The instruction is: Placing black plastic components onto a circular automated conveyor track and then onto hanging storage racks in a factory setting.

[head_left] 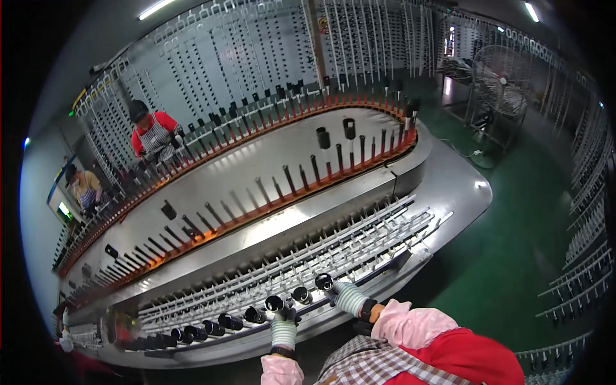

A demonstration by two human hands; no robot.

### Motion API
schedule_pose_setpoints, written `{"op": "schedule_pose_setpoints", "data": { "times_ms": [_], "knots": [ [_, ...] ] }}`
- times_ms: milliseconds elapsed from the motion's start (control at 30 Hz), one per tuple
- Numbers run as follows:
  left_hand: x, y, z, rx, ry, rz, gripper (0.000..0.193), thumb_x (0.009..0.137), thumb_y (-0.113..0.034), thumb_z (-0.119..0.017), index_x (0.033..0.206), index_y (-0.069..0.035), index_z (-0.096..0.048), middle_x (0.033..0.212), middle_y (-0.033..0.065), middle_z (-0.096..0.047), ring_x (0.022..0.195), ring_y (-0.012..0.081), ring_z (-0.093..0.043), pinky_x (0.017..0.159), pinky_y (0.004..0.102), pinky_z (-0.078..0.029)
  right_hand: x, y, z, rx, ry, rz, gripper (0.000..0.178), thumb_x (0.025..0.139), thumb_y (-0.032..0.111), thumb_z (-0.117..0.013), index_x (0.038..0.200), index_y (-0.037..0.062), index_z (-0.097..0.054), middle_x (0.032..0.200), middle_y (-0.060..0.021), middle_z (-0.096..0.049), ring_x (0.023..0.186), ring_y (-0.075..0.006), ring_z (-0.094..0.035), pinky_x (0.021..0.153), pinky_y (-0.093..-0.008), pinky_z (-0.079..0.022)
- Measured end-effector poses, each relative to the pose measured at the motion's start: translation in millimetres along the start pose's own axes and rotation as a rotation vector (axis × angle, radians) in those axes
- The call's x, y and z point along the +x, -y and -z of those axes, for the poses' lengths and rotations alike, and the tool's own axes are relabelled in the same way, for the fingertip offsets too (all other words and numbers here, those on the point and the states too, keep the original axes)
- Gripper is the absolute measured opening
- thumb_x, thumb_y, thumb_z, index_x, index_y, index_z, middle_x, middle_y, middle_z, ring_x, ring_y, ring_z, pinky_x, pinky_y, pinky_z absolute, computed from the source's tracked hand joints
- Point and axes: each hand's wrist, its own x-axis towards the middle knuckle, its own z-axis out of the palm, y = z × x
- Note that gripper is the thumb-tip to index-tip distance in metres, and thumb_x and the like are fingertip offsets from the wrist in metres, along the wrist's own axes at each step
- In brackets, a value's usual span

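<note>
White-gloved, holding one black cylindrical cup [274, 303] in the fingers of the left hand [284, 327], another black cup [323, 282] in those of the right hand [347, 298]; steadying both along the metal tabletop [234, 350], apparently presenting open mouths upward for easy access.

- Here's our single view: from the wearer's head, left lens of a side-by-side pair, pitched down and forward!
- Close in, at the near side, left hand [284, 326] and right hand [348, 298], right below us!
- Beyond them it sweeps over the long metal table [269, 151] to the far wall [157, 90].
- Wide fisheye, too: green floor [520, 218] on the right, edges bowing, corners dark!
</note>
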Motion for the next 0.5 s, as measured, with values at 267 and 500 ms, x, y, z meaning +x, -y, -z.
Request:
{"op": "schedule_pose_setpoints", "data": {
  "times_ms": [267,500],
  "knots": [
    [-67.7,-182.4,-3.1,0.264,0.535,0.166,0.031,0.090,-0.015,-0.054,0.116,0.003,-0.053,0.100,0.0127,-0.063,0.082,0.0191,-0.065,0.071,0.0261,-0.052,0.0,2.7,32.6,-0.001,0.101,0.042,0.044,0.083,0.023,-0.057,0.124,0.0108,-0.047,0.076,-0.0171,-0.064,0.067,-0.0308,-0.063,0.063,-0.0393,-0.049],
    [80.7,-268.4,-110.3,0.329,0.553,-0.233,0.030,0.092,-0.020,-0.054,0.117,-0.005,-0.055,0.105,0.0083,-0.062,0.080,0.0158,-0.062,0.069,0.0273,-0.052,4.9,-14.8,77.9,0.454,0.348,0.169,0.040,0.085,0.026,-0.059,0.120,0.0100,-0.053,0.105,-0.0171,-0.063,0.096,-0.0287,-0.060,0.082,-0.0372,-0.047]
  ]
}}
